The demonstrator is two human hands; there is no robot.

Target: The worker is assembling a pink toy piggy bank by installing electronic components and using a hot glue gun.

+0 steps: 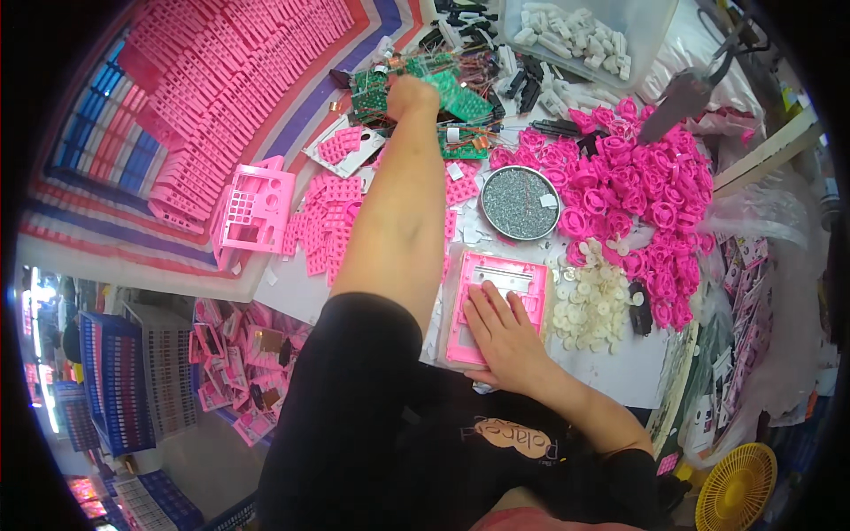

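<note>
My left hand (413, 97) reaches to the far side of the table, into a heap of green circuit boards (462, 97) with thin wires. Its fingers look curled and closed, and what they hold is hidden among the boards. In front of me lies a pink plastic casing (503, 265) with rectangular openings, on a low block. My right hand (509, 341) rests over the casing's near part, its fingers stretched out and lying flat. Just beyond the casing stands a round metal tin (521, 203) full of small screws.
Pink keypad pieces (332, 221) lie left, beside another pink casing (257, 208) and long stacked rows of casings (221, 88). Right are bright pink parts (629, 190) and cream discs (589, 305). A clear bin (580, 49) holds white parts. A dark tool (686, 97) hangs upper right.
</note>
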